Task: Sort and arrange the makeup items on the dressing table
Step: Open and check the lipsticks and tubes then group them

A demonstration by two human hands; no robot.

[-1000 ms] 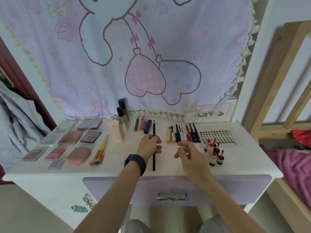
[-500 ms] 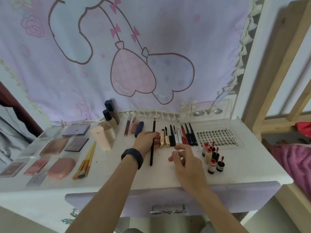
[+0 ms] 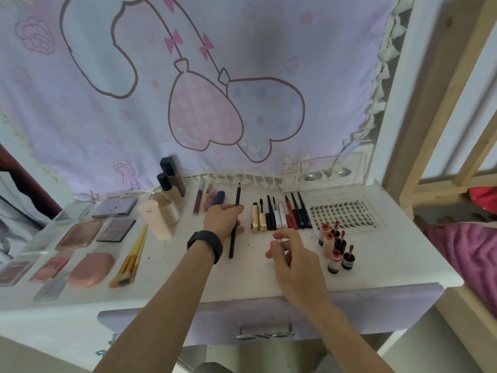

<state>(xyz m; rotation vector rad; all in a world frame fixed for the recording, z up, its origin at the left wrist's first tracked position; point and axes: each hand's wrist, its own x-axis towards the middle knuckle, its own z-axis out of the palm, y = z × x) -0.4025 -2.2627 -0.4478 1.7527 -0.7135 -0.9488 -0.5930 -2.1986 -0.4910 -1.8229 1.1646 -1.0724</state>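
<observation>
Up top, the big lilac wall cloth with a cartoon outline and pink bows (image 3: 188, 103) fills the back. Below it sits the white worktop (image 3: 376, 267), with a lilac drawer front (image 3: 376, 305) at its near edge. On the right stands a pale wooden bed frame (image 3: 443, 103).

Now the makeup, all laid out. A clear flat tray of false lashes (image 3: 347, 212) sits back right. Far left is a block of flat square palettes in bronze, plum and pink (image 3: 80, 234), with a pink oval compact (image 3: 91, 269) in front. Cream and beige bottles with dark caps (image 3: 166, 208) stand at the back.

The left hand (image 3: 222, 219), black band on the wrist (image 3: 205, 244), has its grip curled round a long thin black pencil (image 3: 233, 238). The pencil points away at the cloth, its near end down by the wristband. It sits between the lip tubes on the left and the pen row on the right.

The right hand (image 3: 293, 254) hovers near the front edge. Its grip is loose, fingers softly bent, holding nothing I can make out.

Yellow-handled brushes (image 3: 131, 257) lie beside the compact. A tidy row of gold, black, white, red and navy pens (image 3: 279, 216) sits just left of the lash tray. Small red-capped bottles (image 3: 334, 246) cluster in front of it.
</observation>
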